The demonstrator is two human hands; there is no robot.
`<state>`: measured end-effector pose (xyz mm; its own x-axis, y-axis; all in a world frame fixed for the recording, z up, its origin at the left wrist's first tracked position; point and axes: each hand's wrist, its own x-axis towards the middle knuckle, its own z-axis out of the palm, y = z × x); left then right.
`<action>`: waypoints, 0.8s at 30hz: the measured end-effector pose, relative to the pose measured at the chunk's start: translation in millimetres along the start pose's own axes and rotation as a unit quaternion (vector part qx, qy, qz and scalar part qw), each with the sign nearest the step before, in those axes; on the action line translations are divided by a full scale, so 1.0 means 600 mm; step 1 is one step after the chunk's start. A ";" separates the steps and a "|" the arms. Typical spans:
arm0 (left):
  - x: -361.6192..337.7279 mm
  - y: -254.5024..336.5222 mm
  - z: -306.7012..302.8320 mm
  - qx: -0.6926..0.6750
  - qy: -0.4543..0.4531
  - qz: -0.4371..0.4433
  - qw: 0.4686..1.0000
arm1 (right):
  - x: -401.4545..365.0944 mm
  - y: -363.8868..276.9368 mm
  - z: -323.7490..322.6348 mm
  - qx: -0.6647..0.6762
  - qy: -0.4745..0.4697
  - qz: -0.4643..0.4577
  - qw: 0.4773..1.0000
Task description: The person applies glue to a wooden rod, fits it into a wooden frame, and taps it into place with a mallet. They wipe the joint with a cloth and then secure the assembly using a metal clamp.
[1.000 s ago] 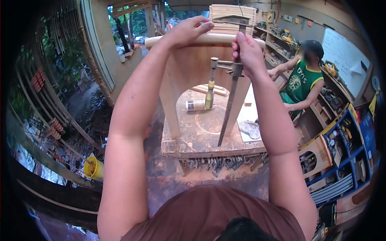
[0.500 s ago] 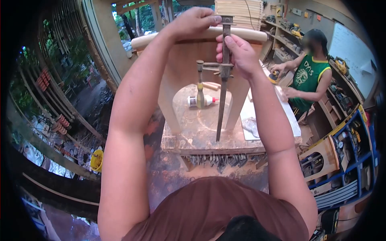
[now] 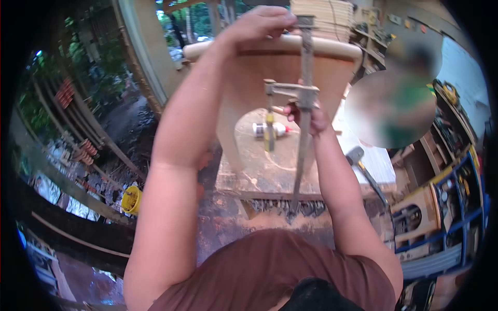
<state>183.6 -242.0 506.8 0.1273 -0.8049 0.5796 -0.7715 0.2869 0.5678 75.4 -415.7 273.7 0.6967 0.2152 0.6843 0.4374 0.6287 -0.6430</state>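
A metal bar clamp (image 3: pixel 306 62) stands roughly upright in front of a curved wooden panel with a rounded top rail (image 3: pixel 332 47). My left hand (image 3: pixel 257 26) is at the clamp's upper end, its fingertips closed against the top jaw. Lower down, my right hand (image 3: pixel 320 122) is partly behind the bar, fingers curled around it just under the sliding jaw (image 3: pixel 295 90). From that jaw hangs the screw with a yellowish handle (image 3: pixel 269 133). Behind the handle a white bottle with a red tip (image 3: pixel 259 129) lies on the workbench (image 3: pixel 259 179).
A hammer (image 3: pixel 357 155) rests at the bench's right side, on a white sheet (image 3: pixel 381 168). Beyond it is another person (image 3: pixel 410 103), blurred. Shelves and a blue rack (image 3: pixel 459 207) of tools line the right. A yellow bucket (image 3: pixel 130 200) stands at the left.
My right hand has moved from above the sliding jaw to below it. The view has shifted, and the clamp sits further right in it. The hammer now shows beside my right forearm.
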 end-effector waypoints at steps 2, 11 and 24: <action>-0.019 0.029 0.006 -0.002 0.020 0.000 1.000 | 0.023 0.008 0.033 0.053 -0.019 -0.008 0.998; -0.022 0.027 0.001 -0.171 -0.003 -0.033 0.985 | 0.045 0.026 0.126 -0.118 0.085 -0.151 0.978; -0.012 0.026 -0.006 -0.090 0.010 -0.102 0.991 | 0.043 0.072 0.070 0.063 0.082 -0.134 0.986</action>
<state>173.0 -229.6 513.6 0.2820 -0.8457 0.4531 -0.6052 0.2096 0.7680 88.3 -351.6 278.4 0.6530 -0.0886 0.7522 0.5513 0.7365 -0.3918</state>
